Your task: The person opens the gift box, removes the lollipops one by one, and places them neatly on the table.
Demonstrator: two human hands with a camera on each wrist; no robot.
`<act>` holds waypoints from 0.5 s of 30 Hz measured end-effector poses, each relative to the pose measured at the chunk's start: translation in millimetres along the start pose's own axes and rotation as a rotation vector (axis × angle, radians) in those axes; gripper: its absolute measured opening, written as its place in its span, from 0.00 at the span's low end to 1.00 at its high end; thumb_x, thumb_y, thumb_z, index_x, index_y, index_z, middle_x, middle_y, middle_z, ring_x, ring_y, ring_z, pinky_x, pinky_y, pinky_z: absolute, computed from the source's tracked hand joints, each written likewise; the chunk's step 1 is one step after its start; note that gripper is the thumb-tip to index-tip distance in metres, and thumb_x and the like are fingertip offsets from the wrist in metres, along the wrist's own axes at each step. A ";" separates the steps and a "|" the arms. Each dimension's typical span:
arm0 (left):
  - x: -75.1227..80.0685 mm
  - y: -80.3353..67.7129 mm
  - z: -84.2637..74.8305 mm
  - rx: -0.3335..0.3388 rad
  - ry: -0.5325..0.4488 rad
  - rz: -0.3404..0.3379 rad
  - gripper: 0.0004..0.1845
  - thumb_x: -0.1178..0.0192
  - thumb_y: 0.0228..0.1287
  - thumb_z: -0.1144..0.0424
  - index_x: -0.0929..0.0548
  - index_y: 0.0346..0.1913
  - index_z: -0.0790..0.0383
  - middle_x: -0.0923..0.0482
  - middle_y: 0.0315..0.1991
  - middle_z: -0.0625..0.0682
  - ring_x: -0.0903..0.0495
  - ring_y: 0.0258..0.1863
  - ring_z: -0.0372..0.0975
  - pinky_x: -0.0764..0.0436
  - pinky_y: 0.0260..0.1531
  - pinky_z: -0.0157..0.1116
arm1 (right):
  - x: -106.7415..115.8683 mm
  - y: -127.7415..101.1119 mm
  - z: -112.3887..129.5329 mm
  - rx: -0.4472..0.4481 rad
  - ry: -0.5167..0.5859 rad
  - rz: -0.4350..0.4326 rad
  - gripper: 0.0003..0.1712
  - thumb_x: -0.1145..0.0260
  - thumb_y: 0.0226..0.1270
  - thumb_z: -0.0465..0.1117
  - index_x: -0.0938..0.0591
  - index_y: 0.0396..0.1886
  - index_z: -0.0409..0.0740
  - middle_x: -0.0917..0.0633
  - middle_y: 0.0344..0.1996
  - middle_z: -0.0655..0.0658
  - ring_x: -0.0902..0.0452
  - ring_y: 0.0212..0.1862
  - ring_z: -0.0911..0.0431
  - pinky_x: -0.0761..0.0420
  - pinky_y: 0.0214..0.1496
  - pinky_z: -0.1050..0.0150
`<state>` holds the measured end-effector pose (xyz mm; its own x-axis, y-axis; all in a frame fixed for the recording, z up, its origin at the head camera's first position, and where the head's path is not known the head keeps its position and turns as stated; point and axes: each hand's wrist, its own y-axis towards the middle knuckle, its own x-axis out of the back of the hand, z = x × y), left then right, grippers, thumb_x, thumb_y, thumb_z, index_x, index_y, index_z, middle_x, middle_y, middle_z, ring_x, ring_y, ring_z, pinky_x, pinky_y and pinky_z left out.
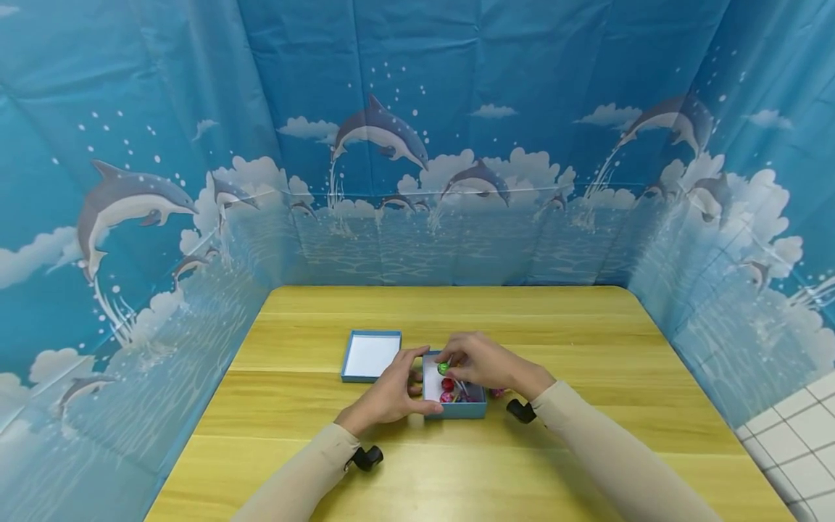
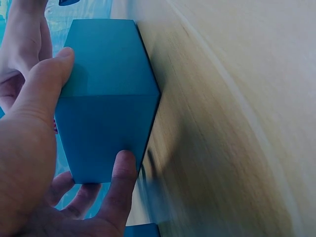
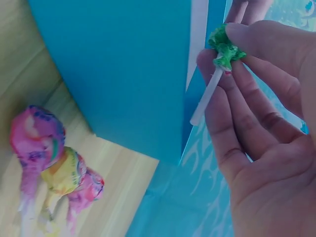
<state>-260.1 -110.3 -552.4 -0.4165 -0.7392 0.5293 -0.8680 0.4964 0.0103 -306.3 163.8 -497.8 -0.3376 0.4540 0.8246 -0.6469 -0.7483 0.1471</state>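
Observation:
A blue box [image 1: 464,411] with a white inside stands without a lid near the table's middle. My left hand [image 1: 386,391] holds it at its left end, thumb on the near wall and fingers spread along the left wall [image 2: 106,133]. Over the box, my right hand [image 1: 485,360] pinches a lollipop [image 3: 224,52] in a green wrapper between thumb and fingertips, its white stick slanting down. Inside the box lie several lollipops, among them a red one [image 1: 447,384] and a pink one [image 1: 446,397]; the right hand partly hides the inside.
A shallow blue lid [image 1: 372,355], white inside up, lies left of the box. Beside the box's right end, pink [image 3: 39,136] and yellow [image 3: 66,173] wrapped lollipops rest on the wooden table [image 1: 522,464]. A dolphin-print curtain [image 1: 417,239] surrounds the table's far sides.

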 end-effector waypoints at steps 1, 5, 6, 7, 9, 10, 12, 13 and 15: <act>-0.1 0.0 -0.1 0.005 -0.002 0.001 0.61 0.14 0.72 0.49 0.44 0.96 0.56 0.38 0.87 0.60 0.16 0.72 0.48 0.09 0.68 0.39 | 0.6 -2.0 0.1 -0.004 0.002 -0.007 0.13 0.24 0.85 0.37 0.05 0.63 0.43 0.07 0.56 0.48 0.08 0.52 0.56 0.05 0.56 0.58; 0.0 0.0 -0.6 0.007 0.006 -0.005 0.61 0.15 0.72 0.48 0.43 0.96 0.55 0.36 0.86 0.59 0.16 0.71 0.47 0.09 0.67 0.38 | 2.0 -9.0 -0.5 -0.014 0.037 -0.040 0.13 0.24 0.85 0.39 0.06 0.63 0.43 0.07 0.57 0.48 0.09 0.53 0.57 0.05 0.56 0.55; 0.0 0.0 -0.5 0.008 0.007 -0.005 0.61 0.14 0.72 0.48 0.43 0.96 0.55 0.36 0.86 0.59 0.16 0.70 0.47 0.09 0.67 0.39 | 1.6 -10.3 -1.7 -0.013 0.041 -0.047 0.13 0.24 0.85 0.39 0.06 0.63 0.43 0.07 0.57 0.49 0.09 0.52 0.57 0.05 0.56 0.54; -0.1 -0.1 -0.6 0.007 0.007 -0.006 0.61 0.14 0.72 0.49 0.43 0.96 0.56 0.36 0.86 0.60 0.16 0.70 0.47 0.08 0.67 0.39 | 1.1 -11.6 -2.8 -0.010 0.042 -0.055 0.13 0.23 0.85 0.40 0.06 0.62 0.43 0.07 0.56 0.49 0.09 0.52 0.57 0.05 0.56 0.53; -0.1 0.0 -0.1 0.004 0.009 -0.006 0.62 0.14 0.71 0.49 0.43 0.96 0.57 0.35 0.85 0.61 0.16 0.70 0.48 0.08 0.67 0.39 | 0.0 -14.4 -4.7 -0.008 0.044 -0.070 0.13 0.22 0.84 0.40 0.06 0.62 0.43 0.06 0.55 0.49 0.08 0.52 0.58 0.04 0.57 0.51; -0.1 0.0 0.0 0.000 0.008 -0.006 0.62 0.14 0.71 0.49 0.43 0.96 0.57 0.36 0.85 0.62 0.15 0.70 0.49 0.08 0.67 0.40 | -0.2 -16.0 -4.9 -0.009 0.047 -0.077 0.13 0.22 0.84 0.40 0.06 0.62 0.43 0.06 0.54 0.49 0.08 0.51 0.58 0.04 0.57 0.50; -0.2 0.1 0.4 -0.004 0.004 -0.005 0.62 0.14 0.71 0.50 0.43 0.95 0.58 0.36 0.86 0.63 0.15 0.71 0.50 0.08 0.67 0.40 | -0.6 -19.6 -5.0 -0.018 0.049 -0.092 0.14 0.21 0.83 0.39 0.06 0.62 0.43 0.05 0.53 0.49 0.08 0.50 0.60 0.04 0.57 0.49; -0.3 0.0 0.4 -0.004 0.003 -0.005 0.62 0.14 0.71 0.50 0.43 0.95 0.58 0.36 0.86 0.63 0.15 0.71 0.50 0.08 0.67 0.40 | -1.0 -21.3 -5.6 -0.020 0.047 -0.099 0.14 0.21 0.82 0.39 0.06 0.62 0.43 0.05 0.53 0.49 0.08 0.49 0.60 0.04 0.57 0.49; -0.5 0.0 0.4 0.000 0.003 -0.006 0.62 0.14 0.71 0.49 0.43 0.96 0.57 0.36 0.86 0.62 0.15 0.71 0.50 0.08 0.67 0.39 | -1.6 -24.6 -5.9 -0.026 0.047 -0.109 0.14 0.20 0.82 0.39 0.06 0.62 0.44 0.04 0.54 0.49 0.08 0.49 0.61 0.04 0.57 0.51</act>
<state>-260.0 -110.1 -553.0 -0.4105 -0.7409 0.5316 -0.8704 0.4922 0.0139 -293.8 184.3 -506.0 -0.2954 0.5547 0.7779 -0.6990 -0.6805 0.2198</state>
